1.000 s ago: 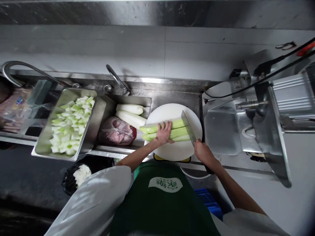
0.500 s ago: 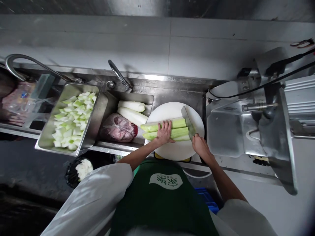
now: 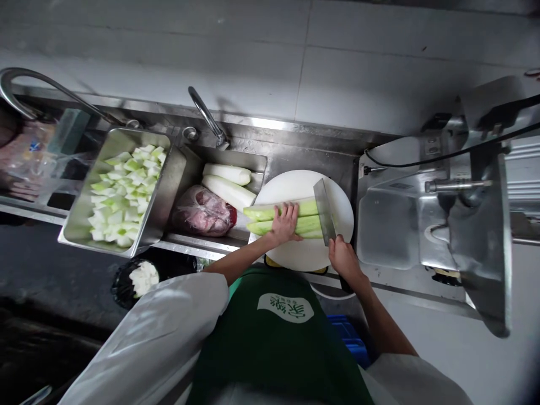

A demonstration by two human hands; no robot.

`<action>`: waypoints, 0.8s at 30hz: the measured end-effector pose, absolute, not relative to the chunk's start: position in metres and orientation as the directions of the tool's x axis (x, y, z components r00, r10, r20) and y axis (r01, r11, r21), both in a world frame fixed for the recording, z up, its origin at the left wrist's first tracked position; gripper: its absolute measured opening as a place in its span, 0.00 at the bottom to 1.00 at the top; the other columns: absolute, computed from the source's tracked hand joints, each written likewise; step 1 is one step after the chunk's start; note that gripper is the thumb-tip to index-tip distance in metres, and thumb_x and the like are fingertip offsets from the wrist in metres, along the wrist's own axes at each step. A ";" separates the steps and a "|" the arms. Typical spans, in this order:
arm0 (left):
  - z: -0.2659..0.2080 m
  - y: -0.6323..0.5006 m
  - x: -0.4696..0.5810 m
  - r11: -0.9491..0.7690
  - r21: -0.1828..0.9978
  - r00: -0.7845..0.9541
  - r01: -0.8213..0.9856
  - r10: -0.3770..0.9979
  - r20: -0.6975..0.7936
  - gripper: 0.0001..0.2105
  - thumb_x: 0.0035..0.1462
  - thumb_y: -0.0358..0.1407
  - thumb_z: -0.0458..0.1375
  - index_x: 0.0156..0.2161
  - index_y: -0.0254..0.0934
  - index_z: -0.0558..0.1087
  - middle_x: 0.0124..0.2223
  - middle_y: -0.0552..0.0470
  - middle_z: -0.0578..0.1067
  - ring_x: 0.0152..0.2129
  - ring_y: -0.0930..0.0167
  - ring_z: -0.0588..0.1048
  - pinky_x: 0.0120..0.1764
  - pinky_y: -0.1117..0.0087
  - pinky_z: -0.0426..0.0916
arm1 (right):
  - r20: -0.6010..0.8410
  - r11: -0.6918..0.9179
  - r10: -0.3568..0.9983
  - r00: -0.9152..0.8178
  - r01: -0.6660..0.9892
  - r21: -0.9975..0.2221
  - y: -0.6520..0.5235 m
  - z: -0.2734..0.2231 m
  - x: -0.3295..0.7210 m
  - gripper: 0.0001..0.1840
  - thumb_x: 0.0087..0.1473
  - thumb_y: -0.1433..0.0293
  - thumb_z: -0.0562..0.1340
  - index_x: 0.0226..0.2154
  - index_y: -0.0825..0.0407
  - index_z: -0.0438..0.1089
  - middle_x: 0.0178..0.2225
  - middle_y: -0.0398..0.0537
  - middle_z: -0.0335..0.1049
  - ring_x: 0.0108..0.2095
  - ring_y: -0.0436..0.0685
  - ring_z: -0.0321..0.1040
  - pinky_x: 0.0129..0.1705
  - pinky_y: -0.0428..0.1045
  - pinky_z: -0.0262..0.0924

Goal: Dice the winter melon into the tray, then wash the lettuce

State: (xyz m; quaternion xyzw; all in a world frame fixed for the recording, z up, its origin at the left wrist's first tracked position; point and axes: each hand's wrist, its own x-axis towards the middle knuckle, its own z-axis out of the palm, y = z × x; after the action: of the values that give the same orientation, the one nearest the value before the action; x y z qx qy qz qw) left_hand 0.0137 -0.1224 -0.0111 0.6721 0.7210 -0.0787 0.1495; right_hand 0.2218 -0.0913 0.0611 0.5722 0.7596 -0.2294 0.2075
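Long strips of peeled pale-green gourd (image 3: 310,207) lie side by side on a round white cutting board (image 3: 295,259). My left hand (image 3: 286,223) presses across them, fingers curved over the strips to hold them down. At their right end stands a cleaver (image 3: 324,211), its broad blade on edge across the strips' ends. My right hand (image 3: 343,256) is closed around the cleaver's handle, which the fingers mostly hide. Whether the blade touches the gourd I cannot tell.
Left of the board, a sink (image 3: 248,157) holds two whole peeled gourds (image 3: 228,192) and bagged meat (image 3: 205,212). Beyond is a steel pan (image 3: 156,211) of gourd chunks (image 3: 126,194). A faucet (image 3: 206,115) overhangs the sink. A metal slicing machine (image 3: 388,225) stands close on the right.
My view has shifted slightly. The cleaver has moved a little to the right against the gourd ends. My left hand keeps its place on the strips.
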 end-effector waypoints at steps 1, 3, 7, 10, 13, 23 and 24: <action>-0.011 -0.122 0.013 0.084 0.086 -0.052 0.993 0.944 -0.326 0.67 0.46 0.65 0.67 0.76 0.25 0.41 0.73 0.27 0.54 0.70 0.40 0.50 0.69 0.38 0.44 | -0.589 0.234 0.766 -0.256 0.965 -0.115 -0.091 0.059 0.220 0.14 0.74 0.67 0.48 0.48 0.58 0.65 0.40 0.62 0.77 0.43 0.62 0.77 0.38 0.48 0.57; -0.012 -0.122 0.013 0.088 0.085 -0.054 0.993 0.939 -0.340 0.66 0.46 0.65 0.66 0.76 0.26 0.40 0.74 0.28 0.54 0.70 0.40 0.50 0.69 0.38 0.44 | -0.608 0.218 0.756 -0.243 0.969 -0.116 -0.090 0.053 0.217 0.14 0.73 0.68 0.48 0.48 0.58 0.65 0.40 0.63 0.77 0.44 0.62 0.77 0.39 0.48 0.58; -0.012 -0.120 0.012 0.083 0.091 -0.047 0.992 0.938 -0.344 0.66 0.46 0.65 0.67 0.76 0.25 0.42 0.74 0.28 0.53 0.70 0.40 0.50 0.69 0.39 0.44 | -0.615 0.166 0.763 -0.199 0.980 -0.111 -0.094 0.043 0.210 0.15 0.74 0.68 0.47 0.50 0.59 0.64 0.41 0.65 0.77 0.45 0.64 0.77 0.41 0.49 0.59; -0.012 -0.120 0.012 0.080 0.092 -0.045 0.993 0.942 -0.333 0.65 0.46 0.64 0.67 0.75 0.23 0.44 0.73 0.27 0.54 0.69 0.40 0.52 0.69 0.38 0.46 | -0.603 0.156 0.771 -0.203 0.979 -0.130 -0.095 0.040 0.209 0.15 0.74 0.68 0.47 0.50 0.59 0.64 0.42 0.64 0.76 0.45 0.64 0.77 0.41 0.49 0.59; -0.013 -0.121 0.012 0.081 0.089 -0.048 0.993 0.944 -0.327 0.64 0.46 0.64 0.67 0.75 0.24 0.45 0.73 0.27 0.55 0.69 0.40 0.52 0.69 0.38 0.47 | -0.578 0.170 0.782 -0.233 0.972 -0.162 -0.095 0.039 0.216 0.15 0.74 0.67 0.48 0.51 0.58 0.64 0.41 0.62 0.77 0.44 0.63 0.76 0.41 0.49 0.58; -0.015 -0.121 0.013 0.091 0.085 -0.058 0.992 0.942 -0.330 0.66 0.46 0.65 0.66 0.76 0.25 0.42 0.73 0.28 0.53 0.69 0.40 0.50 0.69 0.38 0.44 | -0.572 0.086 0.806 -0.150 0.987 -0.138 -0.146 0.043 0.249 0.18 0.75 0.62 0.47 0.52 0.58 0.61 0.38 0.59 0.77 0.38 0.62 0.76 0.35 0.49 0.53; -0.015 -0.121 0.013 0.092 0.087 -0.058 0.992 0.942 -0.330 0.66 0.46 0.65 0.66 0.76 0.25 0.42 0.73 0.28 0.53 0.69 0.40 0.50 0.69 0.38 0.44 | -0.586 0.091 0.797 -0.149 0.988 -0.127 -0.146 0.044 0.249 0.17 0.75 0.62 0.47 0.51 0.58 0.61 0.37 0.60 0.77 0.38 0.62 0.76 0.35 0.49 0.52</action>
State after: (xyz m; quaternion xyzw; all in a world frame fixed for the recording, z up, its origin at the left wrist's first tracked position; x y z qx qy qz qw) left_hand 0.0128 -0.1214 -0.0146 0.6688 0.7229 -0.0816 0.1530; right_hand 0.2486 -0.1459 0.0440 0.6245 0.7143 -0.2536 0.1882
